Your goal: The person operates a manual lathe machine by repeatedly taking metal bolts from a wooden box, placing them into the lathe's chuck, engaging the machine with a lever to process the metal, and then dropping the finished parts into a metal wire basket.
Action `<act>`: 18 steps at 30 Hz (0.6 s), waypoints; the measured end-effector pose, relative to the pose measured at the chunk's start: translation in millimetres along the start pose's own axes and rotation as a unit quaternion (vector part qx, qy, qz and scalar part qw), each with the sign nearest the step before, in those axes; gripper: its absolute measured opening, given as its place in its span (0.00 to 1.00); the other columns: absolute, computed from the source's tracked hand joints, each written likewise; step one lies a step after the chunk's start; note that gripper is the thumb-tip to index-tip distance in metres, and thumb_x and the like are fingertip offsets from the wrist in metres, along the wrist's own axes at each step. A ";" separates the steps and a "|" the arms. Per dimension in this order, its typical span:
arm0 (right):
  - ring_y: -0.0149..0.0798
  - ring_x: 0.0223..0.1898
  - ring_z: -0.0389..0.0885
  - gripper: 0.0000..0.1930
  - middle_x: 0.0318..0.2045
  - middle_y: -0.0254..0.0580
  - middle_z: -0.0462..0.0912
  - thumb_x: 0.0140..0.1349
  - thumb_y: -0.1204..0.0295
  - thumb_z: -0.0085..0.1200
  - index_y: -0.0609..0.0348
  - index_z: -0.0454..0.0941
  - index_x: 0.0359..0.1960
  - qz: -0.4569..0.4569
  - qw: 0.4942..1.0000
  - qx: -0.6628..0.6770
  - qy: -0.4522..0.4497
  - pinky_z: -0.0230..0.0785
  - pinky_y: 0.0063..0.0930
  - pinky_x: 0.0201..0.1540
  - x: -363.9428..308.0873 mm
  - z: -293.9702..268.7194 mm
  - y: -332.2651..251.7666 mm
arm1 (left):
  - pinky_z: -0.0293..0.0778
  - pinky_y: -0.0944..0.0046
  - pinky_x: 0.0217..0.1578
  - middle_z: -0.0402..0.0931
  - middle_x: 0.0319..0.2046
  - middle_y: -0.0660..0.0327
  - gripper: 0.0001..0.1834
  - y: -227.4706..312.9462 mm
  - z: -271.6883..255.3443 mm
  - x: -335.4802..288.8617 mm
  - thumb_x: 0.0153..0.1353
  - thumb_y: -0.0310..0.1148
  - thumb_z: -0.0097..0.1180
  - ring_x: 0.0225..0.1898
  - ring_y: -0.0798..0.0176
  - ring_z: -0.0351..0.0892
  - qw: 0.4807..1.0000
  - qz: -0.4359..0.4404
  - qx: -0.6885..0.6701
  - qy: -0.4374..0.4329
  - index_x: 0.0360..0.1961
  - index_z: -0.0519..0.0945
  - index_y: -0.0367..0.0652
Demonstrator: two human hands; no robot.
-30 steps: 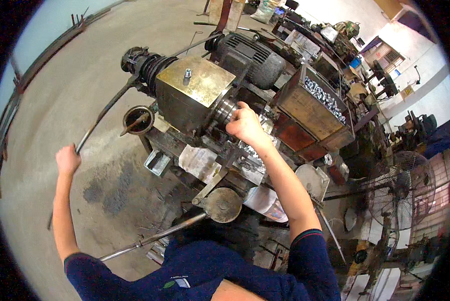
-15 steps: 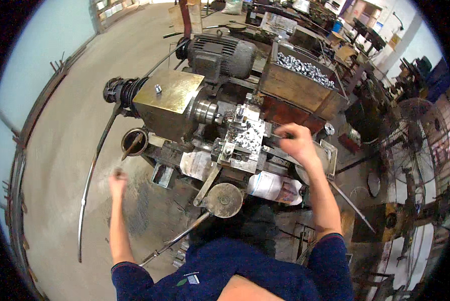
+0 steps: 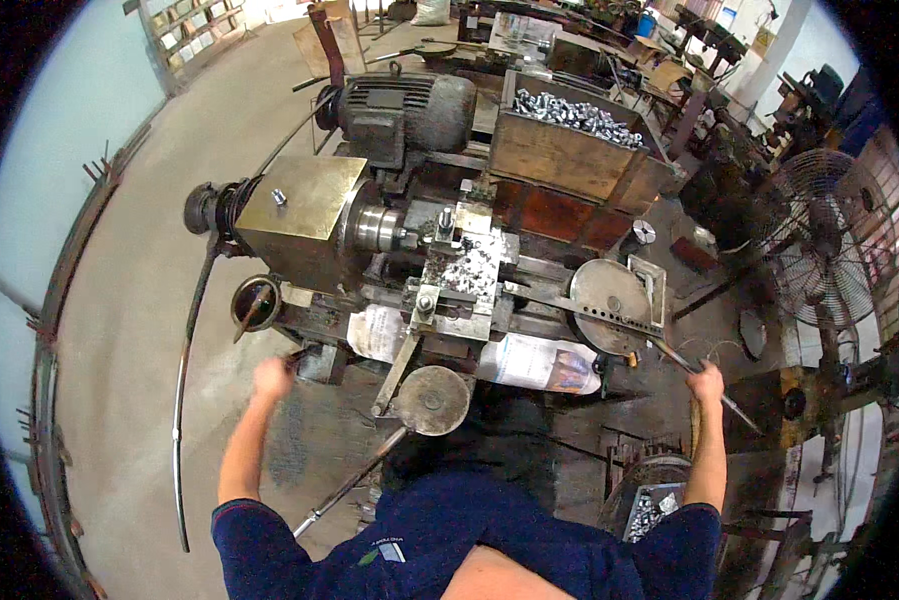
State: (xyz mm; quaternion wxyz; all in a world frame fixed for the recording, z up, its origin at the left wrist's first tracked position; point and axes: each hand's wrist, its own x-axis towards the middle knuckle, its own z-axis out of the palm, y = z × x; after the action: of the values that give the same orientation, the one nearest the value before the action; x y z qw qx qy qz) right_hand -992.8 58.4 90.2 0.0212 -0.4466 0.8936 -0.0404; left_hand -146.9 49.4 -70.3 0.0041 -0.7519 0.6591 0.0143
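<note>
Head view: the right hand (image 3: 707,383), at right of centre, has its grip closed round the long steel lever (image 3: 669,352) of the lathe (image 3: 439,270) (rigid, heavy, likely oily; best held near its end). The left hand (image 3: 271,378), lower left, is blurred; I cannot tell its grip.

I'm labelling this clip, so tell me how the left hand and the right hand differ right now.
The left hand is a blurred fist near the machine's lower left corner, with no clear grip on anything. The right hand is sharp and closed on a long metal lever. The left hand sits close to the body's midline; the right hand is stretched far out. Both are bare, below dark blue sleeves.
</note>
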 end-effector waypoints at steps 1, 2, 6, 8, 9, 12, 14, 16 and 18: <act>0.51 0.49 0.71 0.29 0.45 0.51 0.75 0.35 0.70 0.56 0.56 0.73 0.47 0.052 0.998 -0.034 -0.018 0.64 0.39 0.50 7.2 16.2 27.5 | 0.72 0.52 0.32 0.77 0.27 0.53 0.11 9.1 9.7 -14.2 0.44 0.38 0.54 0.33 0.51 0.77 0.992 0.002 -0.037 -0.120 0.29 0.80 0.47; 0.52 0.49 0.70 0.29 0.45 0.50 0.74 0.36 0.69 0.57 0.57 0.72 0.47 0.041 0.995 -0.087 0.002 0.64 0.40 0.50 4.7 25.2 51.1 | 0.73 0.52 0.34 0.78 0.27 0.53 0.11 32.3 5.5 -31.3 0.43 0.38 0.55 0.33 0.52 0.78 0.985 0.048 -0.021 -0.166 0.28 0.80 0.46; 0.52 0.43 0.74 0.18 0.35 0.51 0.78 0.42 0.66 0.55 0.59 0.75 0.36 0.022 0.986 -0.161 0.044 0.65 0.42 0.47 2.0 45.0 62.5 | 0.74 0.55 0.36 0.79 0.28 0.57 0.15 54.8 38.4 -88.2 0.45 0.40 0.55 0.33 0.52 0.78 0.967 0.071 -0.089 -0.227 0.36 0.80 0.51; 0.53 0.39 0.76 0.14 0.31 0.51 0.79 0.42 0.68 0.53 0.59 0.75 0.32 0.018 0.989 -0.137 0.047 0.67 0.43 0.44 -9.5 49.0 59.0 | 0.74 0.55 0.36 0.79 0.29 0.57 0.16 63.6 28.7 -97.1 0.46 0.42 0.55 0.34 0.52 0.78 0.954 0.064 -0.136 -0.260 0.37 0.80 0.51; 0.53 0.36 0.76 0.12 0.29 0.52 0.79 0.42 0.69 0.52 0.59 0.75 0.30 0.010 0.992 -0.111 0.057 0.68 0.43 0.42 -30.7 50.0 54.3 | 0.73 0.55 0.36 0.79 0.30 0.56 0.16 59.6 29.5 -100.7 0.46 0.42 0.55 0.34 0.51 0.78 0.953 0.055 -0.140 -0.264 0.37 0.80 0.51; 0.56 0.29 0.77 0.13 0.25 0.55 0.78 0.37 0.69 0.54 0.61 0.72 0.27 -0.012 0.992 -0.108 0.068 0.69 0.46 0.33 -90.6 57.8 64.3 | 0.73 0.55 0.36 0.78 0.30 0.55 0.17 54.2 32.3 -98.8 0.46 0.42 0.55 0.35 0.50 0.77 0.952 0.024 -0.163 -0.259 0.37 0.80 0.50; 0.56 0.29 0.77 0.17 0.23 0.55 0.78 0.33 0.66 0.57 0.60 0.71 0.27 -0.029 0.996 -0.058 0.065 0.69 0.46 0.32 -139.9 54.4 48.6 | 0.73 0.55 0.37 0.78 0.31 0.54 0.16 50.6 32.4 -100.6 0.46 0.42 0.54 0.35 0.49 0.77 0.950 -0.018 -0.183 -0.254 0.38 0.80 0.50; 0.59 0.28 0.76 0.20 0.23 0.56 0.77 0.32 0.63 0.57 0.61 0.72 0.28 0.016 0.999 -0.043 0.007 0.69 0.47 0.32 -172.4 49.9 24.6 | 0.73 0.55 0.38 0.78 0.32 0.53 0.16 49.3 33.1 -98.2 0.47 0.41 0.54 0.35 0.49 0.77 0.948 -0.012 -0.167 -0.272 0.38 0.80 0.50; 0.61 0.28 0.76 0.19 0.23 0.57 0.77 0.33 0.64 0.54 0.62 0.73 0.29 0.015 1.000 0.005 0.014 0.69 0.48 0.33 -193.1 52.4 10.6 | 0.73 0.55 0.38 0.78 0.32 0.51 0.16 47.0 37.1 -96.3 0.47 0.40 0.53 0.35 0.49 0.77 0.948 -0.009 -0.158 -0.276 0.38 0.80 0.49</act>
State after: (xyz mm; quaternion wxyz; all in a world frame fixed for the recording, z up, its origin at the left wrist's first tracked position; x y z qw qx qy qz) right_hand -881.5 216.3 37.4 0.0118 -0.4326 0.9001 -0.0511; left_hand -206.7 139.7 -104.1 0.0667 -0.7155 0.6147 0.3252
